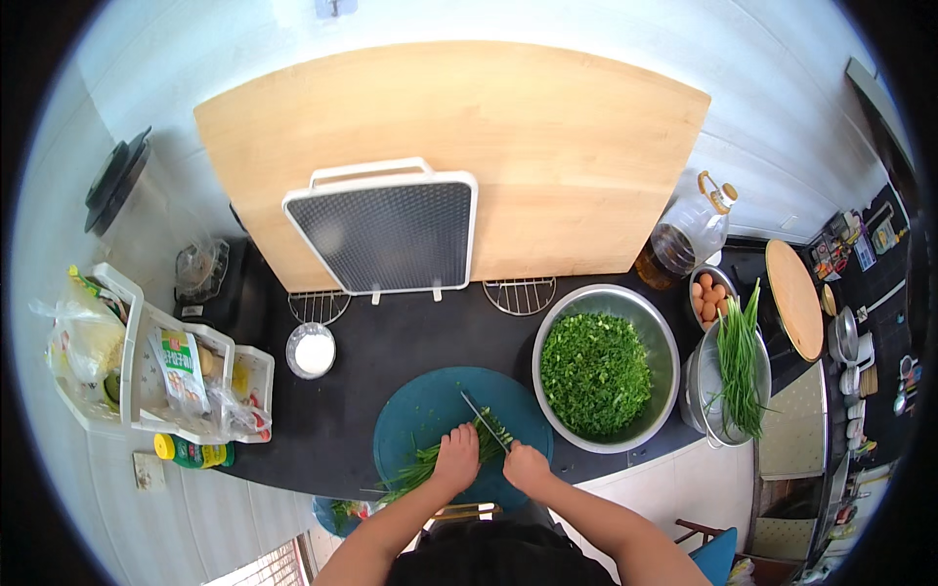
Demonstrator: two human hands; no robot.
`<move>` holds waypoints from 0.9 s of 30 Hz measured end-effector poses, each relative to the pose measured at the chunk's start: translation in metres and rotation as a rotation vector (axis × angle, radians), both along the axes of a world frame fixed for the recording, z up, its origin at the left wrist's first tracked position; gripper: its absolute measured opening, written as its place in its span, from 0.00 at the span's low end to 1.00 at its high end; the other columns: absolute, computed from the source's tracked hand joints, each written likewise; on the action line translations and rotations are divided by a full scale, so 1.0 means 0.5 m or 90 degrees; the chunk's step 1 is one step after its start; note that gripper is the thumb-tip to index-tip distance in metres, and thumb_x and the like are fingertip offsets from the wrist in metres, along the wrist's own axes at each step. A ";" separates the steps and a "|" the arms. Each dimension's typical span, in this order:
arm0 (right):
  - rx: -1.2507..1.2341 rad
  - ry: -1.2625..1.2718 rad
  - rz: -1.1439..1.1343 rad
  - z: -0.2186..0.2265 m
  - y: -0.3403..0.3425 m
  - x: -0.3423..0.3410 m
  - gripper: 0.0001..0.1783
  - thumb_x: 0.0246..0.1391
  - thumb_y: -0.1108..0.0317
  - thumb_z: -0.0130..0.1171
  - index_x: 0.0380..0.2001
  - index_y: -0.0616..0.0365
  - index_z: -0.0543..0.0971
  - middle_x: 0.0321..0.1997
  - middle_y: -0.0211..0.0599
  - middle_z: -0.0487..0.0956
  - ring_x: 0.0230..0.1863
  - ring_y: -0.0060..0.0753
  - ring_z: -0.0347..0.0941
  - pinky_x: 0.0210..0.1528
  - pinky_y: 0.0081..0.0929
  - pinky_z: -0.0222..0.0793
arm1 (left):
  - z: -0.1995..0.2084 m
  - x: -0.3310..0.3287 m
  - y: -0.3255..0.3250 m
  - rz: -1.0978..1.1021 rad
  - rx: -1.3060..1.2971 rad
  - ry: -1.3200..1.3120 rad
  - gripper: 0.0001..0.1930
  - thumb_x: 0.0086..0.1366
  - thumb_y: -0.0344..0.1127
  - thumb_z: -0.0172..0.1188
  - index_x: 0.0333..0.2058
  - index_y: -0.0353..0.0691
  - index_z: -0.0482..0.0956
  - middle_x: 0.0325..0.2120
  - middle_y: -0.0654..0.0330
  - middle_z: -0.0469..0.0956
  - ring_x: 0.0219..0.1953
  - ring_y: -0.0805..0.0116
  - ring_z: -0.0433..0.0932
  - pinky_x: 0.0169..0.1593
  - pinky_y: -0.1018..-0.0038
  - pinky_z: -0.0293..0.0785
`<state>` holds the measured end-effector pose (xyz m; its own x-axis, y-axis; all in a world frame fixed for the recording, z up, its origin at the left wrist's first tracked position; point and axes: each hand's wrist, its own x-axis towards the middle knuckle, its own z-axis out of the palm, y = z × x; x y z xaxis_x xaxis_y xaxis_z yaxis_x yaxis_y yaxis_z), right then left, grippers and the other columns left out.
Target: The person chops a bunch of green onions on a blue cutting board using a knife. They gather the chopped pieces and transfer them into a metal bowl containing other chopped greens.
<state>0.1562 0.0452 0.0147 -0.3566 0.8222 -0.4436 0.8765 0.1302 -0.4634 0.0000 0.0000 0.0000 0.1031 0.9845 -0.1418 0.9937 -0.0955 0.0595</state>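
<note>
My right hand (528, 467) is wrapped round the handle of a kitchen knife (481, 414), whose blade slants up and left across a bunch of green chives (420, 469). Just left of the blade, my left hand (457, 457) presses the chives down with its fingers closed over them. Both hands work on a round teal cutting board (401, 415) at the counter's front edge. Short cut pieces lie right of the blade. Beside the board on the right stands a large steel bowl (670, 376) holding finely chopped greens (596, 374).
Long whole chives (741, 366) lie over a metal pot (696, 391) at right, near a bowl of brown eggs (708, 298) and an oil jug (689, 234). A small bowl of white powder (314, 352) and a white basket (147, 386) stand left. Large boards (576, 146) lean behind.
</note>
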 end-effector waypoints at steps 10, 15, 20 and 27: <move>-0.045 -0.032 0.056 0.026 0.056 0.011 0.15 0.53 0.65 0.48 0.28 0.69 0.76 0.28 0.62 0.77 0.34 0.61 0.75 0.38 0.46 0.73 | 0.021 -0.002 -0.001 -0.017 -0.046 -0.014 0.40 0.47 0.46 0.64 0.54 0.26 0.62 0.45 0.49 0.68 0.44 0.59 0.67 0.43 0.66 0.65; 0.034 -0.029 0.049 -0.009 0.041 -0.035 0.11 0.49 0.70 0.50 0.32 0.68 0.75 0.27 0.59 0.78 0.30 0.56 0.78 0.34 0.43 0.76 | 0.011 -0.002 -0.007 -0.030 -0.013 0.004 0.37 0.49 0.45 0.62 0.54 0.27 0.63 0.46 0.50 0.68 0.44 0.60 0.67 0.42 0.66 0.65; 0.093 0.013 0.005 -0.010 0.047 -0.031 0.13 0.52 0.65 0.51 0.25 0.66 0.73 0.24 0.59 0.77 0.29 0.59 0.76 0.33 0.46 0.74 | -0.005 0.006 -0.011 -0.023 0.020 0.058 0.37 0.49 0.44 0.61 0.54 0.27 0.63 0.45 0.51 0.68 0.43 0.61 0.68 0.41 0.66 0.65; 0.041 -0.018 0.048 -0.007 0.052 -0.001 0.11 0.50 0.68 0.50 0.28 0.66 0.76 0.28 0.59 0.78 0.32 0.55 0.78 0.37 0.43 0.75 | 0.012 0.009 -0.012 -0.004 0.020 0.037 0.35 0.50 0.43 0.61 0.53 0.28 0.63 0.45 0.51 0.68 0.43 0.61 0.68 0.43 0.66 0.66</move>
